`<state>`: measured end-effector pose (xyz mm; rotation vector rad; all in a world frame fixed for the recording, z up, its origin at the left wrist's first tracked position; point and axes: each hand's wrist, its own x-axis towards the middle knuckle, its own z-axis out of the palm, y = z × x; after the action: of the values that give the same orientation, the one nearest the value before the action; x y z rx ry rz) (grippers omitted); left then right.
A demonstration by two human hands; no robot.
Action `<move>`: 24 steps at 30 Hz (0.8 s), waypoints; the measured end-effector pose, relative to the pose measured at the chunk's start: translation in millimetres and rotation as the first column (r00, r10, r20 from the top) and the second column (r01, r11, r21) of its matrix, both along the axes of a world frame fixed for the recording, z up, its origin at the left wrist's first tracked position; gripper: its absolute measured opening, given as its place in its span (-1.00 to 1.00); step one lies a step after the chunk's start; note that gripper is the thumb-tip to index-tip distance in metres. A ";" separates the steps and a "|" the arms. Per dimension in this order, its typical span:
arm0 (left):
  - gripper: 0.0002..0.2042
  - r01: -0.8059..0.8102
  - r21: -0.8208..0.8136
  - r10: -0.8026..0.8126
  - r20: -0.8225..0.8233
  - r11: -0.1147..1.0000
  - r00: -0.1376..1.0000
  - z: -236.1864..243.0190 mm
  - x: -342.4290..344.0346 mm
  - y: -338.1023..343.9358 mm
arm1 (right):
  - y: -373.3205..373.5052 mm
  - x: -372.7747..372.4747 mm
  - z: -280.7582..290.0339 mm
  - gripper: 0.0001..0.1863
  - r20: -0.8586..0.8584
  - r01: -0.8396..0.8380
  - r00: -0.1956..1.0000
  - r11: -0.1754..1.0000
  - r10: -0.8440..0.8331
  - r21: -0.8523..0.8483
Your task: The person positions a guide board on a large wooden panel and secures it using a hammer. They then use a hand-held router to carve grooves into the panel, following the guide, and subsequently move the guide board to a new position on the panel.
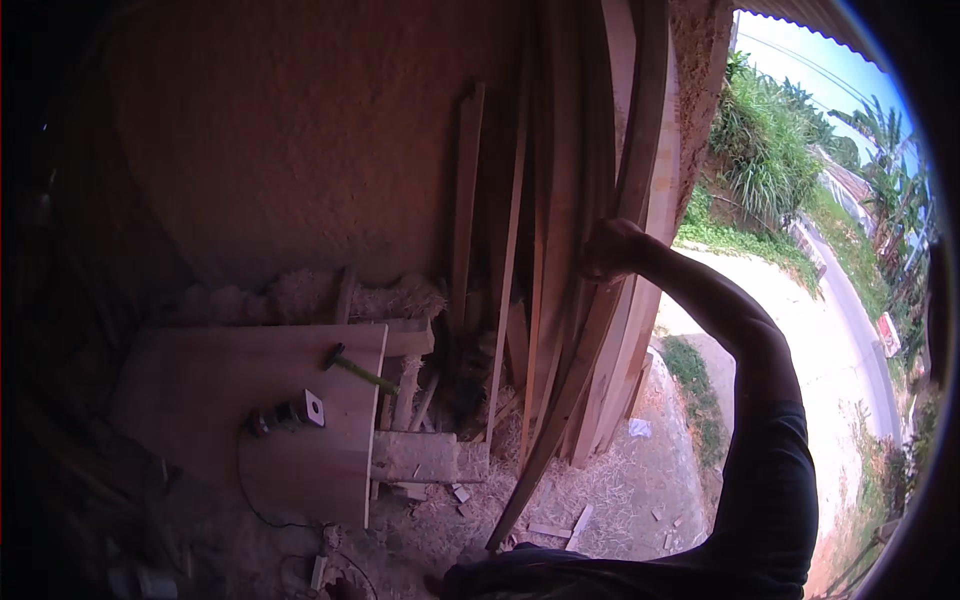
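Right hand: the right hand [607, 248] reaches up and away from the body and grips a long plank [585, 340] at about mid-height; the fingers are curled around its edge, closed on the wood (the fingertips themselves are hidden behind it).
Left hand: out of the picture.
Plank, long axis: near-upright but tilted, its foot resting on the ground at lower centre, its top leaning up and to the right toward the wall corner.
Plank, place: at the front of the stack of boards [520, 250], touching them, right of the surface.
Boards, count: several stand on end against the earthen wall [300, 140]; an exact count cannot be told, since they overlap in shadow.
Surface: one flat wooden panel [230, 400] lies low at the left (its far edge near the wall).
On the surface: one hammer [355, 368], head to the upper left, handle running down and right; one small power tool [290, 412] with a cord trailing off the near edge.
Ground: wood shavings [600, 495] and a few offcuts lie scattered about the plank's foot.
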<state>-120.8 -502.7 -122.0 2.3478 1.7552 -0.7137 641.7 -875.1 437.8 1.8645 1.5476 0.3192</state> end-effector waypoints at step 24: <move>-0.44 -0.931 -0.349 0.701 0.689 0.103 -0.181 208.3 -344.6 -55.3 | 86.7 53.8 20.8 -0.82 0.186 -0.381 0.924 0.855 0.336 0.352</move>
<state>-465.4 -558.0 86.3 0.5493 2.3145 0.7616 695.5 -788.4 458.7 1.7809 1.8486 0.9494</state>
